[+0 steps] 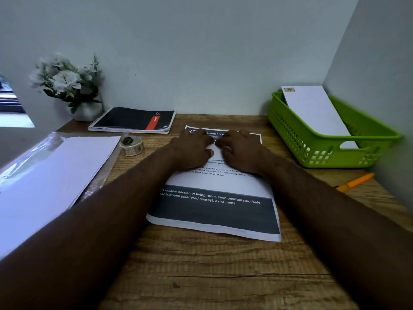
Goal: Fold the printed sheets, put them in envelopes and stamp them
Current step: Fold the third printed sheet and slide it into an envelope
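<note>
Wooden desk; printed sheet flat at its centre, far end hidden under both hands; left hand and right hand side by side, fingers bent, pressing it, grip unclear; envelope stack left, cut off; green basket right holds stamped envelope; stamp roll blurry.

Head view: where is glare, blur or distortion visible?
Head view: glare on the plastic sleeve at left; the green basket smears at the right edge; wide-angle stretch enlarges both forearms; print on the printed sheet stays readable nearby.
</note>
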The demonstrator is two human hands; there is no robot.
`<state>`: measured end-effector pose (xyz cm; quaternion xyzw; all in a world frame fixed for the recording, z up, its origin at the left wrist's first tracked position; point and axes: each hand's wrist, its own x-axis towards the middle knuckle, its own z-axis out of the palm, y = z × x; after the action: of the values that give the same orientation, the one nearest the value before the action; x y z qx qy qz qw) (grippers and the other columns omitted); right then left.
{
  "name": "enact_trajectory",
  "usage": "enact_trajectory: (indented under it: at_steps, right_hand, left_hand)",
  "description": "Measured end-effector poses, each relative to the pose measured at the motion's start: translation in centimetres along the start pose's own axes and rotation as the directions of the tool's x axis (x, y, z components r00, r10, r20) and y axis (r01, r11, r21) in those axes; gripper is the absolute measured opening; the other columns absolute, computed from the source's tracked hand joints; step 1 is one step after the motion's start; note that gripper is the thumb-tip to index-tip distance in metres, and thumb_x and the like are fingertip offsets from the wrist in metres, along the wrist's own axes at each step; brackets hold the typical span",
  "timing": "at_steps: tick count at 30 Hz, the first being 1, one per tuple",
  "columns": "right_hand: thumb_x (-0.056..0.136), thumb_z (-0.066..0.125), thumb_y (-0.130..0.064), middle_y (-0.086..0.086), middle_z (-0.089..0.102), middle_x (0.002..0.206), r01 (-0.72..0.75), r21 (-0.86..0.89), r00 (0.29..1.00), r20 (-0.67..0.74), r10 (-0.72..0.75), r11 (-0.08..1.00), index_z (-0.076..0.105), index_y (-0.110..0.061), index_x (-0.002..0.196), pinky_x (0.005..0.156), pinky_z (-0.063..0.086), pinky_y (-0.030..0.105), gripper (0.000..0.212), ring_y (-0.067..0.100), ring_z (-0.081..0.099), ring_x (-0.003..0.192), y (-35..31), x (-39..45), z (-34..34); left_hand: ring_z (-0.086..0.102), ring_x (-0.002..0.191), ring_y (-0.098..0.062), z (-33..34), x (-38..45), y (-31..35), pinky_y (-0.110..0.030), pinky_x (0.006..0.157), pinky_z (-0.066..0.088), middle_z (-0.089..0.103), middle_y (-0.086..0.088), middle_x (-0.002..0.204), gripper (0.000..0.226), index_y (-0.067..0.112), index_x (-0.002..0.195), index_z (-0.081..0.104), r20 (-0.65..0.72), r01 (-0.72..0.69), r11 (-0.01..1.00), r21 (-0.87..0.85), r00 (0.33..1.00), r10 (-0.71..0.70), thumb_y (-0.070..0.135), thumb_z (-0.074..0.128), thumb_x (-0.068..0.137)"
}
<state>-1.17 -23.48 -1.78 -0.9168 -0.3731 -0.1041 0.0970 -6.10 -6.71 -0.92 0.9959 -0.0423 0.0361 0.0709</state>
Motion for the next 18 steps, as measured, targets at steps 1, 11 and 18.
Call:
enact_trajectory:
  at_steps: [1,11,18]
  right_hand:
    - [0.093,0.042,-0.026,0.003,0.051,0.132,-0.034,-0.028,0.999,0.015,0.035,0.999,0.055,-0.025,0.130,0.100,0.038,0.043,0.039,0.031,0.045,0.120,-0.3,0.1,0.1]
    - [0.082,0.042,-0.047,0.008,0.060,0.116,-0.216,-0.132,0.976,-0.058,0.210,0.967,0.062,-0.020,0.103,0.096,0.042,0.039,0.040,0.031,0.054,0.109,1.8,-0.2,-0.6]
    - [0.086,0.051,-0.037,0.009,0.064,0.112,-0.283,-0.128,0.952,-0.154,0.263,0.950,0.062,-0.017,0.098,0.090,0.042,0.037,0.026,0.031,0.054,0.107,2.9,-0.9,-1.0]
  left_hand:
    - [0.027,0.140,-0.031,-0.3,0.1,0.1,-0.049,0.116,0.018,0.035,-0.001,0.148,0.047,0.027,0.141,0.040,0.011,-0.010,1.000,0.011,1.000,0.009,0.041,0.042,0.097]
    - [0.032,0.137,-0.027,-1.4,-0.5,-0.3,-0.037,0.110,0.027,0.030,-0.010,0.150,0.062,0.014,0.143,0.038,0.029,0.087,0.995,0.047,0.996,-0.089,0.052,0.045,0.095]
    - [0.041,0.128,-0.024,-2.1,-0.8,-1.7,-0.036,0.104,0.037,0.032,-0.007,0.147,0.068,0.019,0.130,0.048,0.069,0.169,0.984,-0.059,0.984,-0.164,0.065,0.059,0.080]
